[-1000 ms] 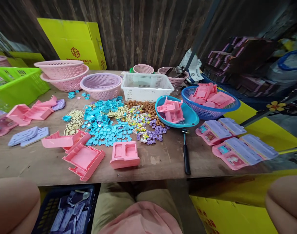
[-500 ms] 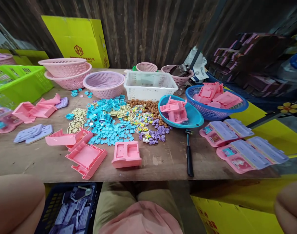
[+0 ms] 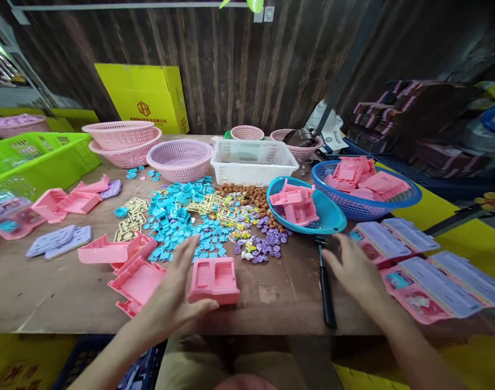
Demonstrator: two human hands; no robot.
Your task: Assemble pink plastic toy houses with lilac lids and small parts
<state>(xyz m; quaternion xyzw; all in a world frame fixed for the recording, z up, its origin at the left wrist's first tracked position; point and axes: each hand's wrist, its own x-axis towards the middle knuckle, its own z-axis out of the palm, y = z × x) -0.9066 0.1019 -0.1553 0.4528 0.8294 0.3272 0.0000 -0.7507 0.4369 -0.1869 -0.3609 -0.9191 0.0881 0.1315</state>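
My left hand [image 3: 172, 295] reaches over the table's front with thumb and fingers spread, beside a pink plastic toy housing [image 3: 215, 280]; whether it touches the housing I cannot tell. Part of another pink tray-shaped piece [image 3: 139, 281] is hidden behind that hand. My right hand [image 3: 351, 271] is open too, its fingers near a hammer [image 3: 325, 287] with a black handle and near the rim of a turquoise bowl [image 3: 332, 211]. Pink parts [image 3: 296, 203] lie in that bowl. To the right of my hand are pink and lilac packed cases [image 3: 428, 292].
Small turquoise pieces [image 3: 207, 238], purple swirl pieces [image 3: 267, 244] and brown bits [image 3: 247, 195] cover the table's middle. Behind them stand a white basket [image 3: 253, 168] and a lilac basket [image 3: 178, 162]. A blue basket [image 3: 353, 208] with pink parts sits right; a green crate [image 3: 40, 168] left.
Both my hands have come in over the table from below, fingers spread. The camera view has tilted up, so everything sits lower in the picture. The parts on the table look unmoved.
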